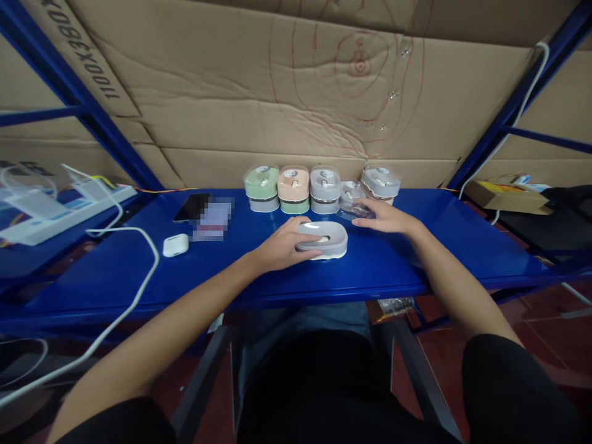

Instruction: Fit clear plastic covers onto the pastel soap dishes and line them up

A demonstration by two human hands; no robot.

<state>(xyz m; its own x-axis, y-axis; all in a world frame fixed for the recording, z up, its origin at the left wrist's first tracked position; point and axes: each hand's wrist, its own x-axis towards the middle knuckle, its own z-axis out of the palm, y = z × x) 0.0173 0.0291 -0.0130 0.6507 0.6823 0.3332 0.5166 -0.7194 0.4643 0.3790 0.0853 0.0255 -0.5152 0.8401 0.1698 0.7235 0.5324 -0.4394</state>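
clasping a grey soap dish point(329, 239), left hand point(282, 245); right hand point(383, 216) open (beside stacked dishes point(292, 191))

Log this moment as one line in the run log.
left hand: holding gray dish | right hand: touching clear plastic wrapper | behind: stacked dishes

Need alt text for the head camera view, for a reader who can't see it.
The left hand rests on a grey-and-white oval plastic dish on a blue metal shelf, while the right hand touches clear plastic wrapping. Behind them stand stacked pastel plastic dishes against cardboard.
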